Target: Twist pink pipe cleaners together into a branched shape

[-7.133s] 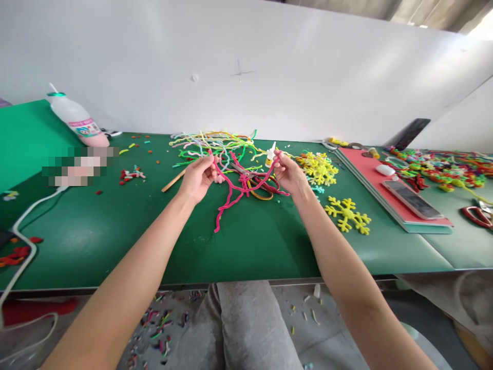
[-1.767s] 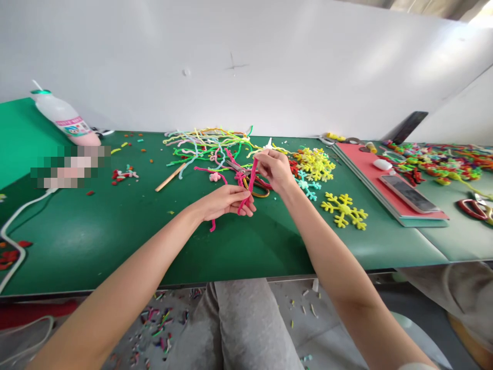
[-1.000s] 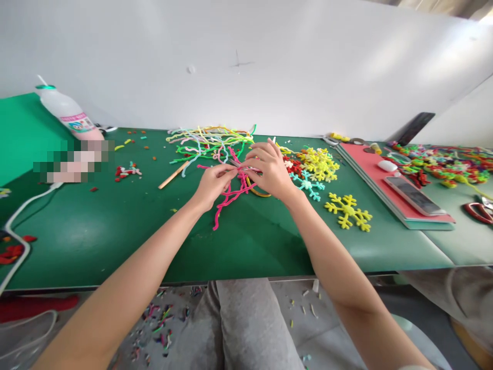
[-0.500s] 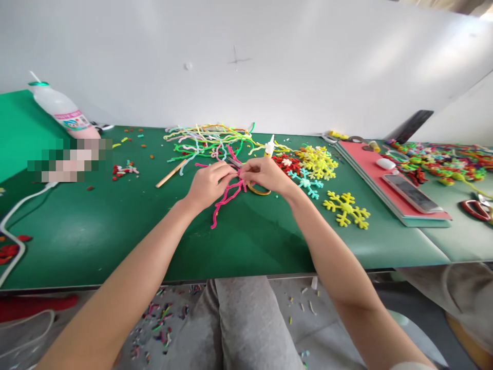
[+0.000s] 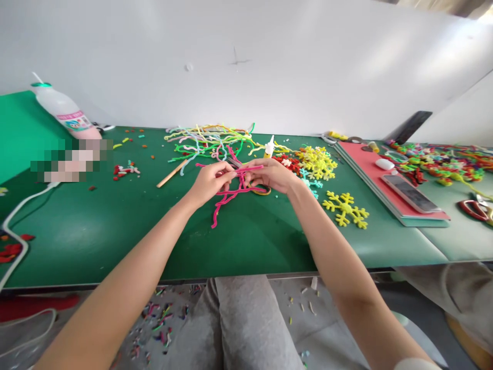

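Note:
Both of my hands work a bright pink pipe cleaner [image 5: 225,198] over the green table [image 5: 115,226]. My left hand [image 5: 210,181] pinches its strands from the left. My right hand [image 5: 269,176] pinches the same pink pipe cleaner from the right, fingertips almost meeting the left ones. One loose pink end trails down onto the table toward me. A small glue bottle [image 5: 269,147] stands just behind my right hand.
A tangle of coloured pipe cleaners [image 5: 208,140] lies behind my hands, with a wooden stick [image 5: 171,174] to its left. Yellow snowflakes [image 5: 345,209] and a teal one lie to the right. A phone [image 5: 413,192] rests on a red board [image 5: 370,172]. A plastic bottle [image 5: 65,112] lies far left.
Over the last second my hands stayed together on the pink pipe cleaner, my right fingers closing from a spread reach into a pinch and twisting the strands; earlier the strand was stretched wide between the hands.

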### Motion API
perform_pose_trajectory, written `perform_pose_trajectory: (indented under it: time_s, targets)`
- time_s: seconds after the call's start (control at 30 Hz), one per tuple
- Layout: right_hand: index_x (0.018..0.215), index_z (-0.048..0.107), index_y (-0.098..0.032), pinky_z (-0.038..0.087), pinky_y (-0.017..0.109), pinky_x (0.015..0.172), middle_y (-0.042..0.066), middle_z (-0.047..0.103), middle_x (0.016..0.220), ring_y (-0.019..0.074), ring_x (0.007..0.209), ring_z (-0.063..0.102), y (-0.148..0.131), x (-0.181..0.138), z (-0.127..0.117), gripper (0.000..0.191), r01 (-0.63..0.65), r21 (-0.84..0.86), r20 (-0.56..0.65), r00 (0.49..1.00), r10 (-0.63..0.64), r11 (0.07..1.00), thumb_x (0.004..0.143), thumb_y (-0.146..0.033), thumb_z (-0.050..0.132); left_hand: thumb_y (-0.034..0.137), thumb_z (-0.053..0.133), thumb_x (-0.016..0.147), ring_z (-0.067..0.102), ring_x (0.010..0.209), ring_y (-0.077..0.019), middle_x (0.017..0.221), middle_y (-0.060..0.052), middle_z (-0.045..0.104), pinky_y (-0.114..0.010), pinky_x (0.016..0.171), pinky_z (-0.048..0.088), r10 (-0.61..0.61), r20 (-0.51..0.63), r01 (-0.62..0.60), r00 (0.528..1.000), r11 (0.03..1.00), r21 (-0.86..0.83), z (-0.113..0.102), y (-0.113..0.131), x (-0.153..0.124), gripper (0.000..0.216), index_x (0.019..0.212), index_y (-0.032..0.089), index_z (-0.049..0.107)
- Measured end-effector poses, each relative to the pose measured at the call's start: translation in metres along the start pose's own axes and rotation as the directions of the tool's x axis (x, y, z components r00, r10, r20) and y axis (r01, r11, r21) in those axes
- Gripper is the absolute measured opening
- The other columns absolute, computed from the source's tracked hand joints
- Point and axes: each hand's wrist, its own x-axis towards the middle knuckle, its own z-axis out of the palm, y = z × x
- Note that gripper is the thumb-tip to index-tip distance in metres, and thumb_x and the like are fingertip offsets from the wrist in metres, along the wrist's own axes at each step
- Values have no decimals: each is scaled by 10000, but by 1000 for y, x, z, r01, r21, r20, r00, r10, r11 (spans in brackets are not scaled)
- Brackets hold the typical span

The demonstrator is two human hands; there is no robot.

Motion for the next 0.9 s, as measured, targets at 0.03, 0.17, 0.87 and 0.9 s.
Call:
perform_pose_trajectory:
  time_s: [0.03,0.17,0.87,0.9]
  targets:
    - [946,688,-130,551,214,604,36,705,719,133,662,681,0,0,1,225,51,-52,-9,999,-52,997,771,-268,714,348,597,854,484,461,-107,526,42,526,-230,491,357,-53,30,56,998,995,-88,0,-1,1,213,729,178,567]
    - [836,687,-135,499,213,506,17,671,638,121,576,621,3,3,8,198,188,-302,-61,975,-216,935,761,-316,717,339,611,833,494,478,-100,548,34,540,-214,469,345,-138,108,160,984,960,-228,0,-5,2,203,729,169,576]
    - [505,352,-192,189,170,330,-94,273,407,27,341,228,12,10,36,248,-10,-21,-192,981,6,1000,684,-106,501,205,502,895,474,605,-131,687,3,528,-264,560,306,375,86,-356,923,750,558,5,-11,-3,182,716,180,523]
    - [505,324,-198,162,167,321,-97,255,402,25,339,199,12,12,39,268,-59,69,-221,973,73,996,688,-107,498,200,473,906,476,606,-139,695,-7,531,-276,549,287,400,90,-363,912,684,633,6,-11,-3,197,718,180,529]
